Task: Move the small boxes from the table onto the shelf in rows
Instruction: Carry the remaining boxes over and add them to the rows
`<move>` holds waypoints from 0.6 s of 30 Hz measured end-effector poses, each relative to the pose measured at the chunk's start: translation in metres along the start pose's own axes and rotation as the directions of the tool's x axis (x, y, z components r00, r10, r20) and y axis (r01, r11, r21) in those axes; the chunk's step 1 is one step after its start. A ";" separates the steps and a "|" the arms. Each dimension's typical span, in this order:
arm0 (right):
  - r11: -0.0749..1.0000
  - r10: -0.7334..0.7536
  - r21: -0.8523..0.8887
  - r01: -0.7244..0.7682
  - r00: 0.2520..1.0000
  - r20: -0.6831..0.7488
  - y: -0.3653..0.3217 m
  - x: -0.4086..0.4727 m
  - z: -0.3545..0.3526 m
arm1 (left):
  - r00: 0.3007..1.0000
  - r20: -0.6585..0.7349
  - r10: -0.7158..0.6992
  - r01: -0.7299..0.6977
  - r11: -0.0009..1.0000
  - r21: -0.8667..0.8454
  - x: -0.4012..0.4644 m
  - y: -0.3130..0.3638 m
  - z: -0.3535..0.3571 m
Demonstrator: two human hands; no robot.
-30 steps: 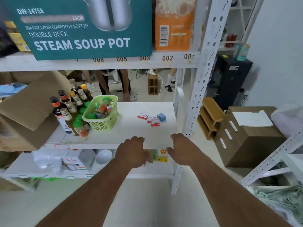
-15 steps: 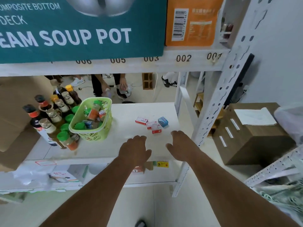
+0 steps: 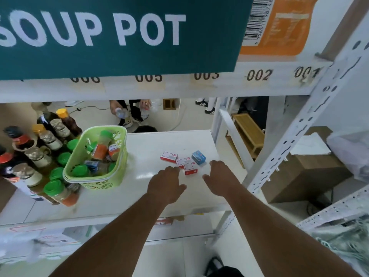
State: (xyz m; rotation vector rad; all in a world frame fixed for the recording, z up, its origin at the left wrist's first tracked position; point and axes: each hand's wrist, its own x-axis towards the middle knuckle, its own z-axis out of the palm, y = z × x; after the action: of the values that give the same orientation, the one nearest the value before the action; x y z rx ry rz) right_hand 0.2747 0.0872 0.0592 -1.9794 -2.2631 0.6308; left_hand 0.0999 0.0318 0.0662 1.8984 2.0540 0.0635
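Spice jars (image 3: 98, 150) fill the green basket (image 3: 95, 179); both hands' fingers hang loosely open, empty, near small boxes (image 3: 190, 168).

Two bare forearms, no sleeves anywhere along their visible length, no watch, band or ring. Left hand (image 3: 166, 185) seen from the back, knuckles rounded, fingertips blurred. Right hand (image 3: 220, 176) likewise back-on, thumb set apart on the inner side, nails too soft in focus to tell. No gloves, no marks or tattoos visible. Below, between the arms at the bottom edge, a dark shoe (image 3: 214, 265) with a paler edge, and a patch of black clothing just beside it.
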 end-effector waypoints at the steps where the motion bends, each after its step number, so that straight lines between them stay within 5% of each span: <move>1: 1.000 0.003 0.000 -0.003 1.000 -0.006 0.001 0.007 0.003 | 1.000 -0.010 0.002 -0.002 1.000 -0.003 0.005 0.000 0.001; 18: 0.998 0.043 0.041 -0.042 0.998 -0.038 0.018 0.112 0.043 | 0.998 -0.068 0.001 -0.004 0.999 -0.043 0.091 0.002 0.042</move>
State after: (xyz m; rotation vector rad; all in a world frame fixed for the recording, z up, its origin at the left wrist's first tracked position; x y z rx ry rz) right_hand 0.2589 0.1853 -0.0103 -2.0083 -2.1744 0.6302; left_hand 0.1089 0.1122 0.0072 1.8973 2.0772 0.1736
